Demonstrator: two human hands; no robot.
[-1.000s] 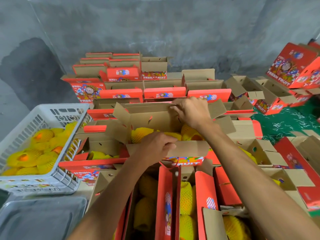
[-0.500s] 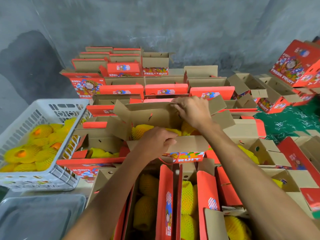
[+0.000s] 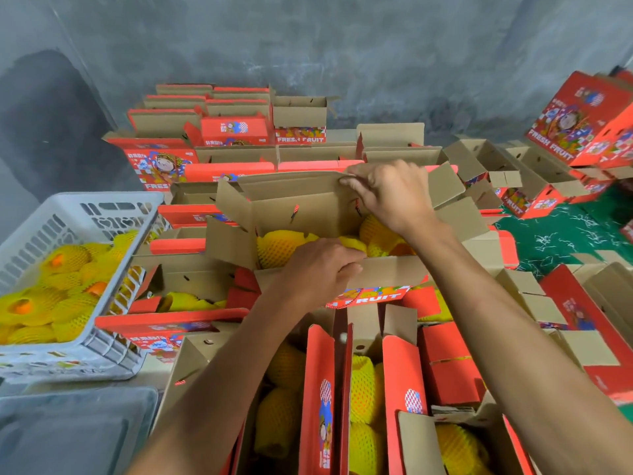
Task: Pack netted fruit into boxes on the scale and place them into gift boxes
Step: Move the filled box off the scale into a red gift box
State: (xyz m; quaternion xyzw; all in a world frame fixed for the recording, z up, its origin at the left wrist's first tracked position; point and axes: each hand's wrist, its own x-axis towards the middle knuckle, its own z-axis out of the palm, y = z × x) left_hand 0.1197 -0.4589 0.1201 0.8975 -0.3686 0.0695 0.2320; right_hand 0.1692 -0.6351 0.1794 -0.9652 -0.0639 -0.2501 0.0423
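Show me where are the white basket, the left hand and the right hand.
white basket (image 3: pixel 113 214): head view, on its far rim wall.
left hand (image 3: pixel 317 270): head view, on the back of the hand.
right hand (image 3: pixel 394 195): head view, on the back of the hand.

We see our left hand (image 3: pixel 322 269) gripping the near flap of an open gift box (image 3: pixel 291 207) holding netted fruit (image 3: pixel 281 246), while our right hand (image 3: pixel 390 197) pinches its far flap. A white crate (image 3: pixel 102 214) of netted fruit sits to the left.

Even, soft light; wide-angle edge bending; slight motion blur.
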